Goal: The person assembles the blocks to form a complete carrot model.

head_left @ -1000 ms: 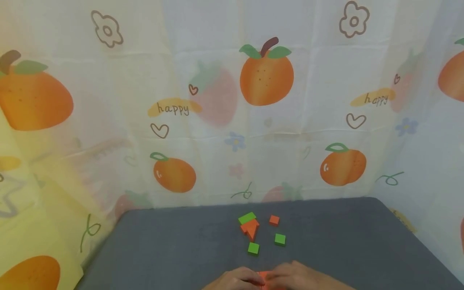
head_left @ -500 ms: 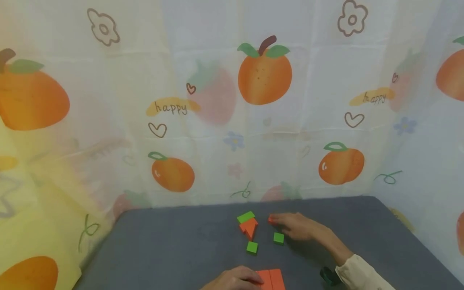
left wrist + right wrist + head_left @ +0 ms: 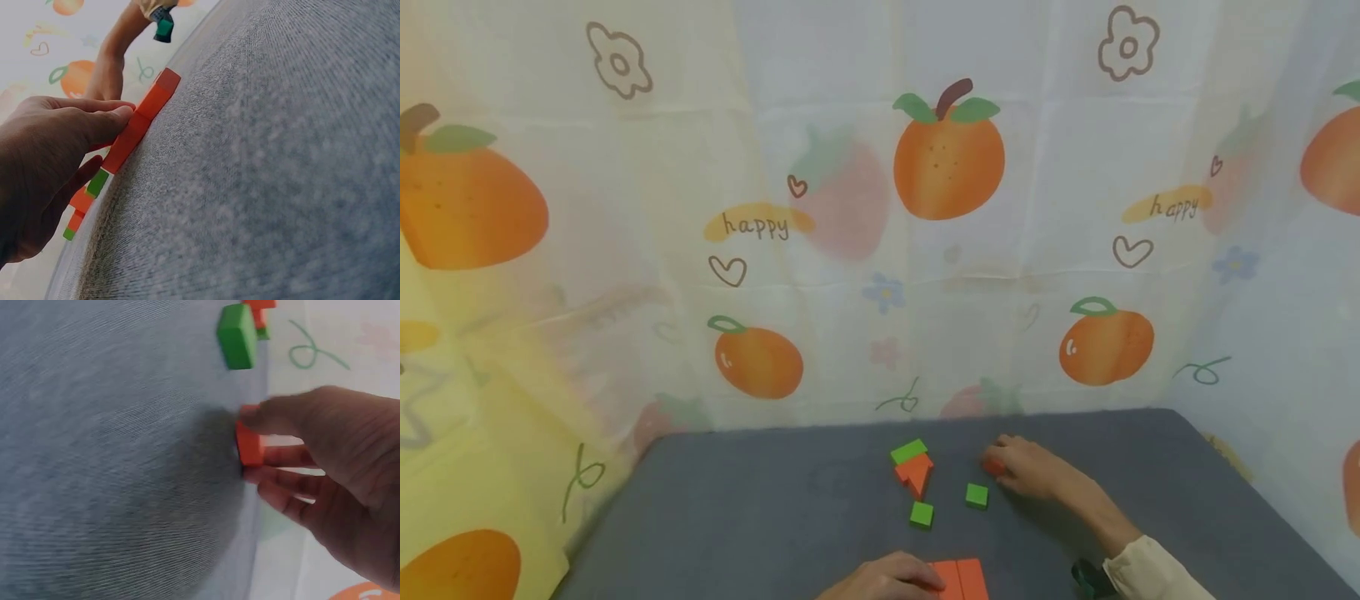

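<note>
Because the head view cuts off at the near edge, the left hand (image 3: 883,582) shows only its back and knuckles; the wrist view shows its fingers (image 3: 94,122) straight, pressed flat against the end of the orange block row (image 3: 961,578), gripping nothing. That row lies flat on the surface (image 3: 760,517) at the near edge, its near end cropped in the head view. A dark green strap (image 3: 1084,577) at the right wrist is half out of frame; what it is cannot be made out.

Farther out, two small green cubes (image 3: 922,514) (image 3: 977,496) lie apart on the surface. Just beyond them the right hand (image 3: 1030,467) pinches a small orange cube (image 3: 250,442) between thumb and curled fingers (image 3: 284,456); the cube sits at the surface, mostly hidden by the hand in the head view, and the blurred wrist view does not settle whether it touches. Left of it, an orange arrow-shaped piece (image 3: 916,470) lies with a green flat block (image 3: 909,451) touching its far end.

The surface is grey felt-like fabric. A translucent curtain (image 3: 880,208) encloses it at the back and both sides, printed with oranges, strawberries, hearts and flowers. The word "happy" reads twice on it (image 3: 756,225) (image 3: 1172,205).
</note>
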`<state>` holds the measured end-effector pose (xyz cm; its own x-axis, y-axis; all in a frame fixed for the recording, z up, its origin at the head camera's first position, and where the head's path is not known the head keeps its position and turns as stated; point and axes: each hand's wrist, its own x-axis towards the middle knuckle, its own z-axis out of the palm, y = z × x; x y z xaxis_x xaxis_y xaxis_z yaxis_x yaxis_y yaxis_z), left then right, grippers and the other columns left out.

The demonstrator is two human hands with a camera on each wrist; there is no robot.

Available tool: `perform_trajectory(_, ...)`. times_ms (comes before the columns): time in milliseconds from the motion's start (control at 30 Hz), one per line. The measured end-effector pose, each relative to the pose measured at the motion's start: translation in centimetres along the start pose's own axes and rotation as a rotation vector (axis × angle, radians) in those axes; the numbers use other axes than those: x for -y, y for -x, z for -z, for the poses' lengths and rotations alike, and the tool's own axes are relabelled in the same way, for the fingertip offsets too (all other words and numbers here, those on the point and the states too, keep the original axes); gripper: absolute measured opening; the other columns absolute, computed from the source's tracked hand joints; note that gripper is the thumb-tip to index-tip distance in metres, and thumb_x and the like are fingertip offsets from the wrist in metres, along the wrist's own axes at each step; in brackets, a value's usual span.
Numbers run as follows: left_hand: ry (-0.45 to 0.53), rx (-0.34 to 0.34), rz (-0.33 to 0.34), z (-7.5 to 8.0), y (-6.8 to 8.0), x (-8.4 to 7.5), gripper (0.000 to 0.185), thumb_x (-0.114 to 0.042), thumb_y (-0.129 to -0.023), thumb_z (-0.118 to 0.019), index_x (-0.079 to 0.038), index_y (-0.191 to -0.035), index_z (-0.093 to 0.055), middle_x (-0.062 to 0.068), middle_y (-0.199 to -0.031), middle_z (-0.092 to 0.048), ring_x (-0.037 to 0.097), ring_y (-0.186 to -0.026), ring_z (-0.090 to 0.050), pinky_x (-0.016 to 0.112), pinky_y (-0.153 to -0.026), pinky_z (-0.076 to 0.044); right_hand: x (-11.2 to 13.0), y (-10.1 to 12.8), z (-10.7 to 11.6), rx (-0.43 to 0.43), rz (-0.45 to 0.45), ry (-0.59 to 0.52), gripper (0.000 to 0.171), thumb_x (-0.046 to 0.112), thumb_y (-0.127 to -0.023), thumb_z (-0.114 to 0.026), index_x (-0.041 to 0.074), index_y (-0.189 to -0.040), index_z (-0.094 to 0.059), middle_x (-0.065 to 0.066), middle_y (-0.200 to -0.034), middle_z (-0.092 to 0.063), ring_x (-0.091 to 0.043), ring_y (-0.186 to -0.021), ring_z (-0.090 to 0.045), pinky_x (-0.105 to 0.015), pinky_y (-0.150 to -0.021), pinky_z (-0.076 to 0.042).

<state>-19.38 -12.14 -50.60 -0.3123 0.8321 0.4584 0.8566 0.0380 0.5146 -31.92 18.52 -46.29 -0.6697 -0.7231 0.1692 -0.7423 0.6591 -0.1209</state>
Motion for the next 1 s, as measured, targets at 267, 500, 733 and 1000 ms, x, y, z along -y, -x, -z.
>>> perform_trajectory(267,0.017,0.044,0.042,0.1,-0.1,-0.1,0.027,-0.017,-0.096,-0.048,-0.011,-0.12,-0.059,0.003,-0.125,-0.051,0.011,-0.116,-0.048,0.019,-0.091,-0.043,2.1,2.2,1.2,-0.06,0.054,0.029,0.022,0.016,-0.073,-0.075,0.014,-0.088,-0.06,0.008,-0.078,-0.054,-0.007,-0.068,-0.05,-0.027,-0.055,-0.044)
perform_trajectory(500,-0.041,0.089,0.078,0.3,-0.2,-0.1,0.028,-0.022,-0.096,-0.048,-0.013,-0.12,-0.06,-0.001,-0.126,-0.051,0.007,-0.116,-0.047,0.015,-0.091,-0.041,8.2,5.3,2.7,0.021,0.198,-0.241,0.013,0.024,-0.084,-0.067,0.02,-0.094,-0.059,0.017,-0.084,-0.052,0.004,-0.073,-0.044,-0.017,-0.059,-0.042)
perform_trajectory(733,-0.121,0.056,0.114,0.0,-0.5,-0.3,0.026,-0.026,-0.096,-0.047,-0.015,-0.111,-0.065,-0.004,-0.118,-0.055,0.004,-0.11,-0.049,0.012,-0.087,-0.042,12.2,6.0,-0.1,-0.026,0.447,-0.441,0.011,0.023,-0.094,-0.051,0.018,-0.103,-0.056,0.009,-0.086,-0.053,0.002,-0.072,-0.04,-0.008,-0.064,-0.034)
perform_trajectory(1000,-0.127,-0.009,0.081,-0.6,-0.8,-0.4,0.021,-0.022,-0.096,-0.047,-0.016,-0.102,-0.066,-0.002,-0.112,-0.059,0.006,-0.104,-0.051,0.01,-0.083,-0.042,12.9,5.8,-1.8,-0.126,0.555,-0.382,0.011,0.02,-0.095,-0.049,0.018,-0.104,-0.056,0.008,-0.089,-0.056,0.002,-0.076,-0.048,-0.001,-0.067,-0.031)
